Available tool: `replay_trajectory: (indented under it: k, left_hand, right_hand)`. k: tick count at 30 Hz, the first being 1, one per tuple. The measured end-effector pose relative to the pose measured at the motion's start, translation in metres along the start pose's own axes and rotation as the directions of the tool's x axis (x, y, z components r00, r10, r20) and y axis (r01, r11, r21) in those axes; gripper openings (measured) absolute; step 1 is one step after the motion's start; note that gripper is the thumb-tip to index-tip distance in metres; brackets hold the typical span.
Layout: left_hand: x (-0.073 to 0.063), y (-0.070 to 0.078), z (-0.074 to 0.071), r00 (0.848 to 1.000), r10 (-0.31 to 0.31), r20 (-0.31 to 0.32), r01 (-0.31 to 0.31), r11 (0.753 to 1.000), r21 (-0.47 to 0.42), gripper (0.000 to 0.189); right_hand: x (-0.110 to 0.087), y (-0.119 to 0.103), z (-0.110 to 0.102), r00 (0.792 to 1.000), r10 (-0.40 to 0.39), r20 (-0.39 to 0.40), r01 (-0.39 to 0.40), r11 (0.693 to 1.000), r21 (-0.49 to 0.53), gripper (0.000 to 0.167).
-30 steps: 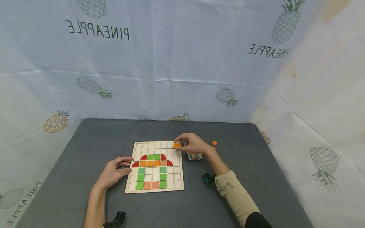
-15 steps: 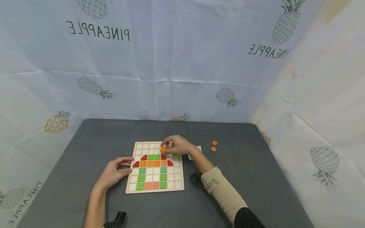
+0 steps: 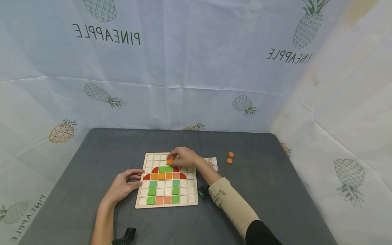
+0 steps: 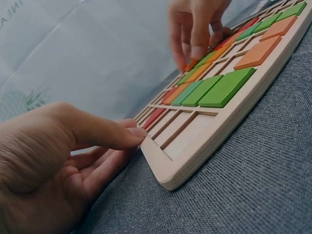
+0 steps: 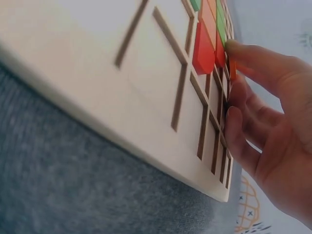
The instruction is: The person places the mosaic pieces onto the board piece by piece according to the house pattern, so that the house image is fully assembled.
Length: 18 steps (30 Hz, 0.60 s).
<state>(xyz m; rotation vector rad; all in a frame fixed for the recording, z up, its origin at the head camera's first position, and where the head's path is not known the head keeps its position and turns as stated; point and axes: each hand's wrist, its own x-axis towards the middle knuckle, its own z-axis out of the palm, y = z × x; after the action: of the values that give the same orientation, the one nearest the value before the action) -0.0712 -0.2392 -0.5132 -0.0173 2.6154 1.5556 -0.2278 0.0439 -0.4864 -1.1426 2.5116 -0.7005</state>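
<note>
A square wooden board (image 3: 191, 199) with a grid of recessed cells lies on the grey table. Red quarter-round, green, orange and salmon square tiles fill part of it in an arch-like pattern. My right hand (image 3: 185, 157) pinches a small orange tile (image 3: 169, 161) between thumb and fingers, just beyond the green tiles (image 3: 165, 169) of the upper row. In the right wrist view the thumb and fingers partly cover that orange tile (image 5: 233, 72). At the board's left edge my left hand (image 3: 120, 188) rests, thumb and fingers spread apart with their tips touching the rim.
Right of the board lies a printed pattern card (image 3: 212, 162), partly hidden by the right forearm. Two orange round pieces (image 3: 230, 160) lie farther right on the table (image 3: 254, 190). A pineapple-print cloth (image 3: 196, 68) hangs behind the table.
My right hand has moved left across the board with the orange tile, from the upper right corner to beyond the green tiles. The card shows more again; my left hand stays at the edge.
</note>
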Motion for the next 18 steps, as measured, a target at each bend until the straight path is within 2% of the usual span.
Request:
replay_trajectory:
  k: [11,18]
  left_hand:
    - [0.0009,0.0006,0.0003,1.0,-0.004,-0.006,0.004,1.0,0.02,0.052]
    - [0.0009,0.0002,0.0004,1.0,-0.007,-0.009,0.007,1.0,0.024,0.051]
  right_hand:
    - [-0.0041,-0.004,-0.0013,1.0,-0.011,-0.005,0.011,1.0,0.018,0.031]
    - [-0.0061,-0.0031,-0.0017,1.0,-0.015,-0.024,0.016,0.999,0.044,0.025]
